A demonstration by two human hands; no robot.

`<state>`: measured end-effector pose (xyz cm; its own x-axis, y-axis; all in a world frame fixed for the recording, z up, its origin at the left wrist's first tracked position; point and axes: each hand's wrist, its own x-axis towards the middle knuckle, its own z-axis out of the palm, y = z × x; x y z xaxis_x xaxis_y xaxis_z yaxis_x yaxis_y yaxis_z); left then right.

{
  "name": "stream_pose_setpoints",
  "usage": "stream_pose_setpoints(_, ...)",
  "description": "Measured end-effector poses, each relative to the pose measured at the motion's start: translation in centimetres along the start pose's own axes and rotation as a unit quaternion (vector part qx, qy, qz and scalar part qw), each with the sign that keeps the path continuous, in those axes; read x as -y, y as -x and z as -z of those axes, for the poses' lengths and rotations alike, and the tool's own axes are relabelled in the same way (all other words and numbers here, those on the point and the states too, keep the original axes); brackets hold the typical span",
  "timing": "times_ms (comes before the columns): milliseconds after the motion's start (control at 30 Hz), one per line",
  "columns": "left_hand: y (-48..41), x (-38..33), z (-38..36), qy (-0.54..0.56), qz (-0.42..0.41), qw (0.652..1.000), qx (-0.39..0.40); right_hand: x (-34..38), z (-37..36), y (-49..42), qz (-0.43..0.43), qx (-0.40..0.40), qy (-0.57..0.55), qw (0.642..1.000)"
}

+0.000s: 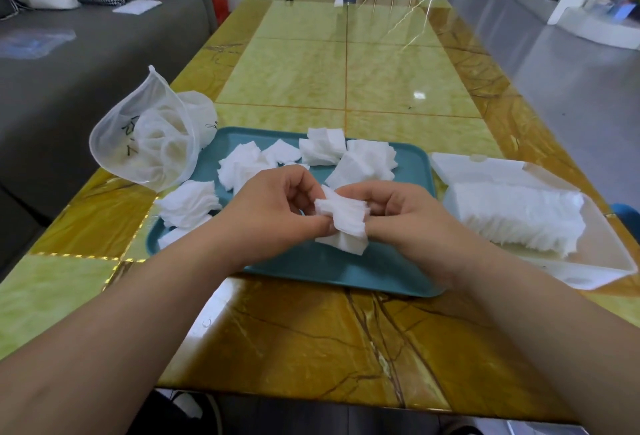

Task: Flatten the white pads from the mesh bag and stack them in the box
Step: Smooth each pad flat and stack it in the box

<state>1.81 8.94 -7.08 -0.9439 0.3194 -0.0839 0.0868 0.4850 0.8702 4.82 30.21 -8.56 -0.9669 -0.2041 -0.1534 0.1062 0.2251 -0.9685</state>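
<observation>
- Pads [343, 223]: a small crumpled bunch is held above the near half of the tray [346, 272], between the two hands, so anything that slips would land on the tray and not on the tabletop [346, 71].
- The left hand [277, 206] pinches the bunch's left edge with curled fingers. The right hand [405, 213] pinches the right edge the same way. Gripping opposite edges looks suited to pulling the layers taut and squaring them, so the step in hand is probably the flattening.
- More clumps [363, 161] lie loose across the far and left parts of the tray, within easy reach. One clump hangs over the tray's left rim.
- The bag [145, 143] slumps at the tray's far left corner with its mouth open. Something white shows through the mesh, though I cannot tell how much is left inside.
- The box [602, 254] sits just right of the tray with its lid [485, 168] folded back. That leaves it open on the right hand's side for a short carry.
- A stack [512, 216] of flattened pads already fills much of the box, so the task seems well along, with the tray's clumps yet to be done.
</observation>
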Motion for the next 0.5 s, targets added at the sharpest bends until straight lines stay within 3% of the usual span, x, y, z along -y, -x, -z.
stream_pose_setpoints(133, -0.1, 0.1, -0.2, -0.026, 0.005, 0.999, -0.023, 0.1, 0.1, 0.3, -0.002, 0.034, 0.020, 0.999)
stream_pose_setpoints(267, -0.1, 0.0, -0.4, -0.076, -0.015, 0.997, 0.003, -0.2, -0.4, 0.2, 0.018, -0.017, 0.160, 0.987)
stream_pose_setpoints(500, -0.4, 0.4, -0.9, -0.122, 0.017, 0.992, -0.014, -0.2, -0.9, 0.4, 0.000, -0.087, 0.228, 0.970)
